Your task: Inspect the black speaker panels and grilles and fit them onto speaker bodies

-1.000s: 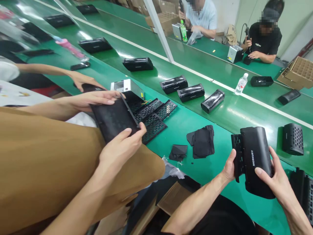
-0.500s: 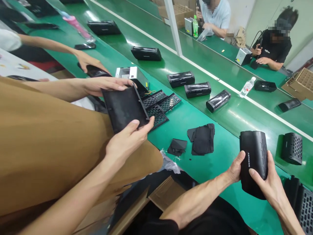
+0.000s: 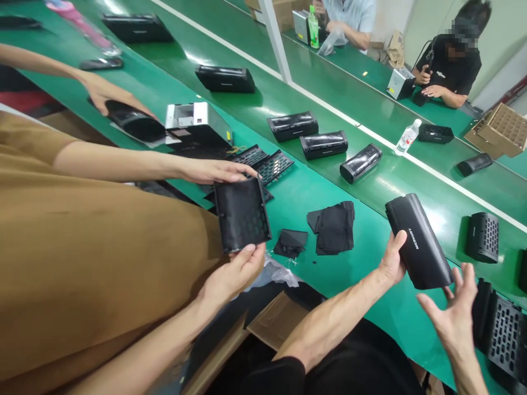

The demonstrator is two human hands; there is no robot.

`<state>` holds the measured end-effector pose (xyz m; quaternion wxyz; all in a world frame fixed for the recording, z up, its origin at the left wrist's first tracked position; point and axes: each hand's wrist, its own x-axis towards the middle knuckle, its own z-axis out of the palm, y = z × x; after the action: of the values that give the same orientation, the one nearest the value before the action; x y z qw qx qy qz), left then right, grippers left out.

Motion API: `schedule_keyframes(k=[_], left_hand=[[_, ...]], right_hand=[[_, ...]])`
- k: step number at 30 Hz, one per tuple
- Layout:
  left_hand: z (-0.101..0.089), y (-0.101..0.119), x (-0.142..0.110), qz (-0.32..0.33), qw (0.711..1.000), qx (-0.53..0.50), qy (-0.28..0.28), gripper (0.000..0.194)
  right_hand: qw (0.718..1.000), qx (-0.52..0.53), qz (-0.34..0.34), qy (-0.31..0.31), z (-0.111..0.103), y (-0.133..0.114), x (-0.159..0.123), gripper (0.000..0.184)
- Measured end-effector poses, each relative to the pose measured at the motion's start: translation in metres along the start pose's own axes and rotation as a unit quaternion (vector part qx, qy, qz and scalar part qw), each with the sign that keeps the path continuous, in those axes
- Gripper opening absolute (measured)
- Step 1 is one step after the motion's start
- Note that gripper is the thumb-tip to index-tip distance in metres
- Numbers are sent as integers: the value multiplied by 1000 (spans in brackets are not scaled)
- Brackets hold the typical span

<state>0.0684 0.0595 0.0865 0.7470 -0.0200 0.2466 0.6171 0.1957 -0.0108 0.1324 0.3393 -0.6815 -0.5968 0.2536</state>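
Note:
My left hand grips a black casing by its left side, thumb on the front face beside the white lettering "MERKURY". The casing is tilted, held above the green table. My right hand is at its lower right end, thumb and fingers spread apart. Whether a fingertip touches the casing there I cannot tell. Another black casing with a perforated side stands on the belt beyond. Perforated black panels lie by my right wrist, partly cut off by the frame edge.
Beside me a co-worker in brown holds a curved black cover. Black sheets and smaller pieces lie on the table. Several casings and a water bottle stand on the belt. A cardboard box sits below the table edge.
The casing has turned in my left hand, its lower end swinging right. My right hand has let go and spread its fingers. The co-worker's cover has moved right and down.

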Motion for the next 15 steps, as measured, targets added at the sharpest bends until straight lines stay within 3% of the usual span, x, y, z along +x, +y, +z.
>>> schedule_keyframes(k=[4,7,11,13,15], left_hand=[[4,-13,1,11,999,-31,27,83],[-2,-3,5,0,1000,20,-20,84],[-12,64,20,55,977,176,-107,101],[-9,104,25,75,932,288,-209,111],[-2,134,27,33,862,390,-323,116]], right_hand=[[988,-15,-62,141,30,1,-3,115],[986,1,-65,156,16,3,10,101],[994,30,-47,99,-31,13,13,101],[996,40,-46,60,-49,13,9,100],[997,52,-38,34,-59,8,4,98]])
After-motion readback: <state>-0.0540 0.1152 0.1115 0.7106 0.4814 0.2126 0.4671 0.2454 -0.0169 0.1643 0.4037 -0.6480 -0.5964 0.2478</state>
